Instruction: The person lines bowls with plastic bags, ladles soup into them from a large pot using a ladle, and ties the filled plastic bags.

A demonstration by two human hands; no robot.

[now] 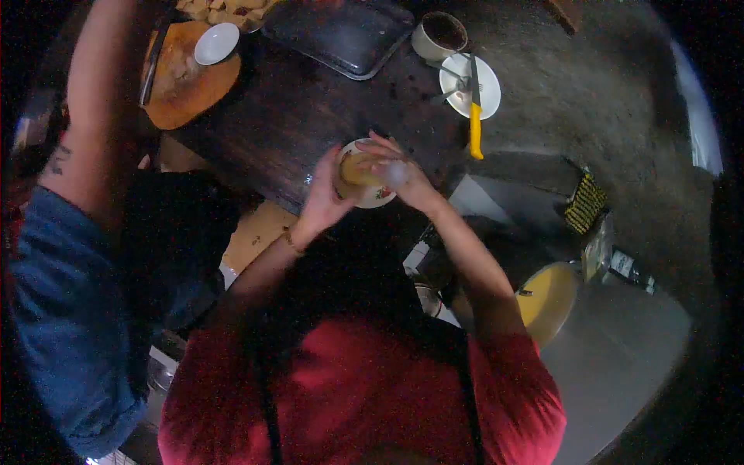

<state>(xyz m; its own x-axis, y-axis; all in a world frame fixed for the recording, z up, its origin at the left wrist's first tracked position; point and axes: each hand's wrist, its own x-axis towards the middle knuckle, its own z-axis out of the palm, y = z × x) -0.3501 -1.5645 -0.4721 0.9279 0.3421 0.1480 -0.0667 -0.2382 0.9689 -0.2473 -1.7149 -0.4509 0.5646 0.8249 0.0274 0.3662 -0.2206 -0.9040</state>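
Note:
My left hand [322, 200] wraps round the side of a round container with yellowish contents [359, 168]; blur hides its exact kind. Beneath it lies a white plate with a red floral pattern [375, 197], partly covered by my hands. My right hand [411, 182] is closed at the container's right side, its fingers reaching over the top. A pale, shiny blurred spot shows at those fingers, and I cannot make out what it is.
Ahead are a black tray [341, 35], a bowl with dark contents [439, 36] and a white plate [488, 85] bearing a yellow-handled knife [476, 132]. A wooden board [182, 97] carries a small white dish [217, 44]. At left, a co-worker's arm [101, 116] reaches forward. A yellow-filled pot [554, 298] stands right.

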